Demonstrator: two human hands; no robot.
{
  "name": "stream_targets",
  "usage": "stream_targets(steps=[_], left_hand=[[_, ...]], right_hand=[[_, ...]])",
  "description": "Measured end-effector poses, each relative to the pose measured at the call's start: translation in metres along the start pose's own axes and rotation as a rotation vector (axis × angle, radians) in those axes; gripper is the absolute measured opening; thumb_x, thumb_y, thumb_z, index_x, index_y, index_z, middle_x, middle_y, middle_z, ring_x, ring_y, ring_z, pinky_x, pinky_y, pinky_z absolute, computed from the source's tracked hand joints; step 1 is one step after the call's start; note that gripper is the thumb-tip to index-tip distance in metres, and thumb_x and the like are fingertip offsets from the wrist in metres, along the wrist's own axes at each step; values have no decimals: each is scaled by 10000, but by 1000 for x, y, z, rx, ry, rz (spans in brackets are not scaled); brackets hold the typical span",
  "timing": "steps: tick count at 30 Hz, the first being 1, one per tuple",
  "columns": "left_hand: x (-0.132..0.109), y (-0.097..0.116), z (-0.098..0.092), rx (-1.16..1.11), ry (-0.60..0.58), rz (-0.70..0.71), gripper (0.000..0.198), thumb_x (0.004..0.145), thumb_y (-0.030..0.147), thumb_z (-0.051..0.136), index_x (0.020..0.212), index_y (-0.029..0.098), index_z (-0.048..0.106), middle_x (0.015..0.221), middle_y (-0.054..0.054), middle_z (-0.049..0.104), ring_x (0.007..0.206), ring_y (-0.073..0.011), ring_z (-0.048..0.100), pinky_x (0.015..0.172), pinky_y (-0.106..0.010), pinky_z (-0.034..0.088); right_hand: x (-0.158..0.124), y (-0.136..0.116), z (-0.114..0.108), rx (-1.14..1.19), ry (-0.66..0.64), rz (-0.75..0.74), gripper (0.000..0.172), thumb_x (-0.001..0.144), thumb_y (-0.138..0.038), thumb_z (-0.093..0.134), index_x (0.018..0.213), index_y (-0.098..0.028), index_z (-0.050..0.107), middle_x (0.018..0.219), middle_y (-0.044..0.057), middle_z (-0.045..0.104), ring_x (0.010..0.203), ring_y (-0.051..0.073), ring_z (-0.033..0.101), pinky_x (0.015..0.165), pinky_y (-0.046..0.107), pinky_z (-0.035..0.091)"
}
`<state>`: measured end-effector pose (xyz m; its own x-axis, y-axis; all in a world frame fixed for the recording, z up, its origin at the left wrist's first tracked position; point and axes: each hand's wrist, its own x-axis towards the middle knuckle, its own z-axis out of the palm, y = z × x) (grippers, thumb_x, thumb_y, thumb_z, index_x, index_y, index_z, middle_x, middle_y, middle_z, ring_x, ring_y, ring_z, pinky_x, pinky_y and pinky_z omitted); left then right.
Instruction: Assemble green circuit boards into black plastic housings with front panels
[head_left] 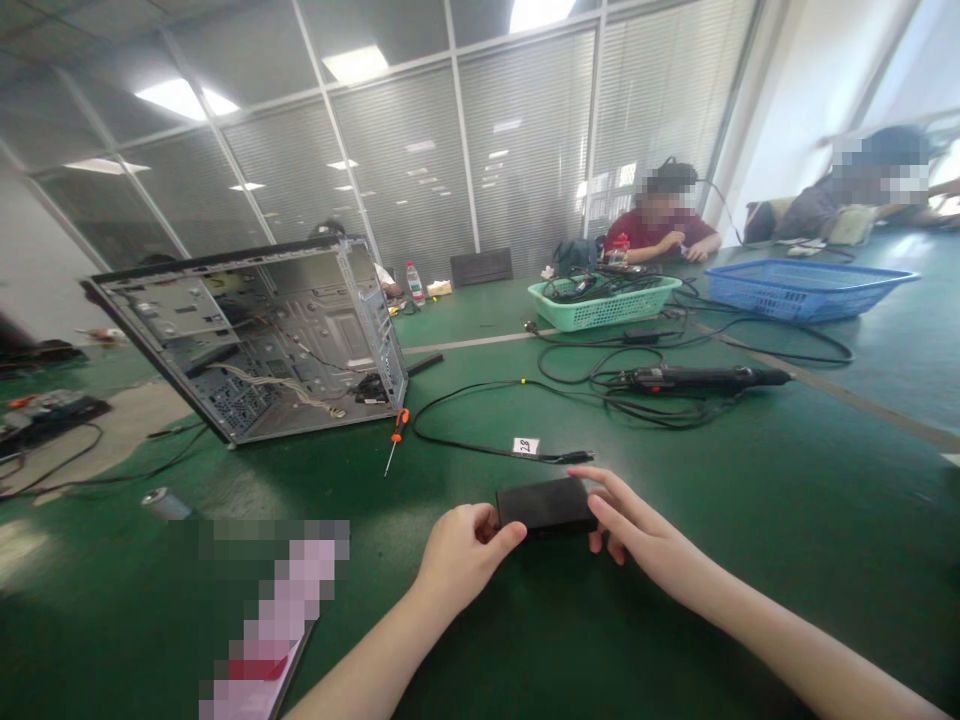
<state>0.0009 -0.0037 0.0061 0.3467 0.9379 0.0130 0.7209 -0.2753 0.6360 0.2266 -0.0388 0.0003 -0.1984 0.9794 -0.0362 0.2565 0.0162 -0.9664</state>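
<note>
A black rectangular box (546,505), the size of a power adapter, is between my hands just above or on the green table. My left hand (466,545) grips its left end, thumb along the near edge and fingers curled behind. At the right end, my right hand (626,515) holds the box with bent fingers, the index finger reaching over the far corner. Just beyond lies a black cable (480,449) with a white number tag (526,446) and a connector (577,457). An orange-handled screwdriver (400,425) rests farther left.
An open computer case (315,425) stands at the left. A black electric screwdriver (697,379) lies at the right, before green (607,310) and blue (810,300) baskets. A metal cylinder (165,503) and a pixelated pink object (277,610) are near left. Two people sit across.
</note>
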Motion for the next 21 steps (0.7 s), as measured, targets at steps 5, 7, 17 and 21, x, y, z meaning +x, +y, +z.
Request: stream_targets(steps=[5, 7, 17, 21], left_hand=[[-1, 3, 1, 44, -47, -28, 646, 842, 662, 279, 552, 168, 577, 520, -15, 555, 519, -163, 510, 509, -246, 259], [-2, 3, 2, 18, -54, -19, 668, 855, 654, 237, 528, 174, 566, 496, -14, 551, 520, -168, 529, 517, -247, 273], [-2, 1, 6, -61, 4, -23, 638, 869, 627, 210, 467, 187, 434, 478, 8, 469, 494, -151, 477, 522, -255, 270], [-4, 2, 4, -128, 8, -31, 627, 886, 588, 207, 471, 189, 455, 469, 14, 462, 515, -155, 500, 573, -252, 320]], right_hand=[[-5, -3, 4, -31, -63, 42, 865, 808, -780, 306, 1372, -125, 271, 1058, 133, 498, 808, 203, 538, 621, 293, 483], [-7, -2, 7, -84, -67, 33, 834, 838, -714, 326, 1421, -134, 188, 1106, 137, 486, 830, 208, 534, 656, 313, 487], [-14, -13, 9, -445, -5, -124, 291, 761, -338, 594, 1002, -196, 514, 1006, 39, 526, 895, 192, 535, 782, 291, 444], [-35, 7, -23, -546, 169, -105, 344, 759, -482, 585, 976, -217, 558, 1013, 60, 557, 952, 236, 540, 824, 341, 462]])
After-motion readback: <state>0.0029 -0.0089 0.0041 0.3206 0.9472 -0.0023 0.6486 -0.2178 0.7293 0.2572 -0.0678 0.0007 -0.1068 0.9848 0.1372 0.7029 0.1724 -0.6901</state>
